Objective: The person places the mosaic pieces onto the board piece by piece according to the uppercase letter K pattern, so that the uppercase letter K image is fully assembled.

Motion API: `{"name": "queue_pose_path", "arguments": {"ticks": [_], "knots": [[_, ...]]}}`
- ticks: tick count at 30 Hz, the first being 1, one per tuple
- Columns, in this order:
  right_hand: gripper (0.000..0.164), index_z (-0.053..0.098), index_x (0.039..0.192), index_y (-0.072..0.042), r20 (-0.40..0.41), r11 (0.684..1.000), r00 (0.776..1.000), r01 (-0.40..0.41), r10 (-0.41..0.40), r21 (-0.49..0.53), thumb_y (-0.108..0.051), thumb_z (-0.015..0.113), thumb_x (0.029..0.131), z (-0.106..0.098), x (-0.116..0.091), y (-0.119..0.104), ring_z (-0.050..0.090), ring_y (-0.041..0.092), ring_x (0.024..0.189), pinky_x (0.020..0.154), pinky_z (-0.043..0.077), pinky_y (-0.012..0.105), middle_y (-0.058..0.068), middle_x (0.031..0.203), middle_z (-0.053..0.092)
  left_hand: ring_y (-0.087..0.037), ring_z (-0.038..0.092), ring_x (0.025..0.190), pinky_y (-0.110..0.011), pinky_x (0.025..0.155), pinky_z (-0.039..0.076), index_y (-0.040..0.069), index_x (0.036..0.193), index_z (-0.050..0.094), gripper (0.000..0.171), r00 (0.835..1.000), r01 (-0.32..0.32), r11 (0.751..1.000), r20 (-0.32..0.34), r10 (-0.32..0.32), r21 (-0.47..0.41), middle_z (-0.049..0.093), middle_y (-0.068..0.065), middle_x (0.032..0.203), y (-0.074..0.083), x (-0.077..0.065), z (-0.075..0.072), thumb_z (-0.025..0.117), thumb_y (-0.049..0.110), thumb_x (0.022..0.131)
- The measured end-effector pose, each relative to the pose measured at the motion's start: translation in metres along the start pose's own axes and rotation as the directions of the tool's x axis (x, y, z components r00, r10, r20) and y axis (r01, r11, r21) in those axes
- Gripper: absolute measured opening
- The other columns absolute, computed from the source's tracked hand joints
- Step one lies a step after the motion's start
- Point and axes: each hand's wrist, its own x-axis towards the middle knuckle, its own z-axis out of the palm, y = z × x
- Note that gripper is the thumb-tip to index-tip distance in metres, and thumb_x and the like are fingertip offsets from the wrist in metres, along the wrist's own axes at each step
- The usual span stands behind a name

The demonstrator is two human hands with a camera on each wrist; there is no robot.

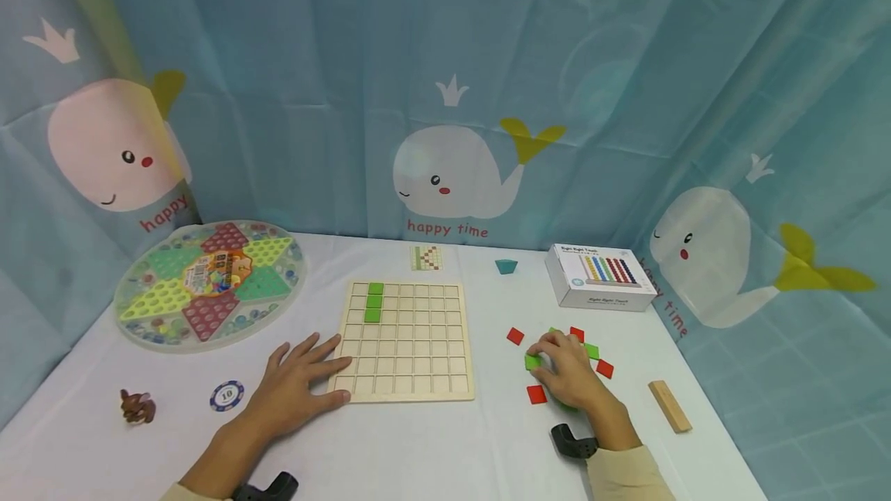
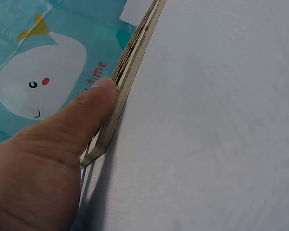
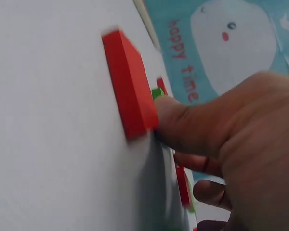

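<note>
Left hand [image 1: 295,385] spread, touching left side of grid board [image 1: 411,342], three green tiles [image 1: 373,301] in its second column. Right hand [image 1: 571,373] pinches loose green tile [image 1: 532,362] on tabletop [image 1: 418,451], right of board.

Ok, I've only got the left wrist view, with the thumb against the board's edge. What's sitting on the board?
Observer: Three green tiles sit on the board, in the farthest three cells of the second column from the left.
Operator: And where's the right hand?
Observer: Off to the right of the board, with its thumb and fingertips at a loose green tile.
Operator: Anything on the table just left of the left hand?
Observer: Yes, a round chip marked 10.
</note>
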Motion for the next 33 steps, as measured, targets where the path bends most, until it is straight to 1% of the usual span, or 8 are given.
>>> {"name": "queue_pose_path", "arguments": {"ticks": [4, 11, 14, 17, 21, 25, 29, 33], "knots": [[0.022, 0.066, 0.103, -0.018, -0.033, 1.0, 0.999, 0.001, -0.001, 0.006, -0.013, 0.075, 0.084, 0.004, 0.001, -0.005, 0.048, 0.02, 0.102, 0.088, 0.04, 0.044, -0.005, 0.105, 0.056, -0.039, 0.028, 0.137, -0.063, 0.107, 0.009, 0.021, 0.123, 0.069, 0.062, 1.0, -0.006, 1.0, -0.004, 0.006, -0.003, 0.046, -0.005, 0.145, 0.001, 0.0, 0.0, 0.07, 0.062, 0.076], [0.028, 0.069, 0.109, -0.016, -0.102, 0.991, 0.995, 0.021, -0.007, 0.131, -0.009, 0.076, 0.083, 0.0, -0.001, -0.011, 0.052, 0.015, 0.092, 0.082, 0.048, 0.042, -0.008, 0.101, 0.058, -0.04, 0.03, 0.136, -0.064, 0.106, 0.01, 0.021, 0.122, 0.07, 0.06, 0.999, -0.024, 1.0, -0.022, 0.024, 0.005, 0.047, -0.006, 0.144, 0.003, 0.0, -0.001, 0.071, 0.061, 0.076], [0.028, 0.071, 0.108, -0.018, -0.114, 0.986, 0.993, 0.025, -0.006, 0.165, -0.01, 0.078, 0.082, -0.003, 0.0, -0.014, 0.055, 0.013, 0.094, 0.083, 0.051, 0.039, -0.011, 0.101, 0.06, -0.04, 0.029, 0.136, -0.064, 0.106, 0.009, 0.021, 0.122, 0.069, 0.061, 1.0, -0.014, 1.0, -0.008, 0.014, 0.004, 0.047, -0.005, 0.145, 0.003, 0.0, -0.001, 0.071, 0.061, 0.076], [0.028, 0.072, 0.106, -0.02, -0.123, 0.979, 0.992, 0.054, -0.03, 0.196, -0.011, 0.08, 0.081, -0.006, 0.003, -0.017, 0.058, 0.011, 0.096, 0.084, 0.053, 0.035, -0.015, 0.1, 0.061, -0.039, 0.028, 0.137, -0.063, 0.107, 0.009, 0.021, 0.123, 0.069, 0.061, 1.0, -0.006, 1.0, 0.003, 0.006, 0.001, 0.046, -0.005, 0.145, 0.003, -0.001, -0.002, 0.071, 0.061, 0.076], [0.026, 0.072, 0.104, -0.021, -0.154, 0.964, 0.986, 0.095, -0.057, 0.249, -0.012, 0.08, 0.081, -0.011, 0.006, -0.024, 0.059, 0.009, 0.097, 0.083, 0.054, 0.034, -0.018, 0.1, 0.062, -0.04, 0.028, 0.137, -0.064, 0.106, 0.009, 0.02, 0.123, 0.069, 0.061, 1.0, -0.005, 1.0, 0.002, 0.005, -0.005, 0.046, -0.006, 0.145, 0.003, -0.001, -0.002, 0.071, 0.06, 0.076], [0.026, 0.071, 0.106, -0.021, -0.188, 0.954, 0.98, 0.123, -0.072, 0.274, -0.015, 0.079, 0.083, -0.015, 0.009, -0.034, 0.059, 0.012, 0.094, 0.079, 0.055, 0.036, -0.017, 0.101, 0.063, -0.04, 0.028, 0.137, -0.063, 0.107, 0.009, 0.02, 0.123, 0.069, 0.061, 1.0, -0.003, 1.0, 0.0, 0.003, -0.003, 0.046, -0.005, 0.145, 0.003, -0.001, -0.002, 0.071, 0.061, 0.076], [0.027, 0.071, 0.107, -0.02, -0.213, 0.945, 0.973, 0.149, -0.087, 0.293, -0.014, 0.079, 0.082, -0.02, 0.011, -0.044, 0.059, 0.019, 0.088, 0.074, 0.054, 0.037, -0.016, 0.1, 0.063, -0.039, 0.028, 0.137, -0.063, 0.107, 0.008, 0.02, 0.122, 0.069, 0.061, 1.0, -0.002, 1.0, 0.0, 0.002, -0.005, 0.046, -0.005, 0.145, 0.003, 0.0, -0.002, 0.071, 0.061, 0.076], [0.027, 0.072, 0.106, -0.018, -0.235, 0.924, 0.964, 0.2, -0.125, 0.327, -0.01, 0.079, 0.082, -0.025, 0.016, -0.058, 0.058, 0.027, 0.087, 0.073, 0.053, 0.039, -0.014, 0.099, 0.064, -0.04, 0.028, 0.137, -0.064, 0.106, 0.008, 0.02, 0.122, 0.069, 0.061, 1.0, -0.002, 1.0, -0.002, 0.002, -0.011, 0.046, -0.006, 0.145, 0.003, 0.0, -0.003, 0.071, 0.061, 0.076]]}}
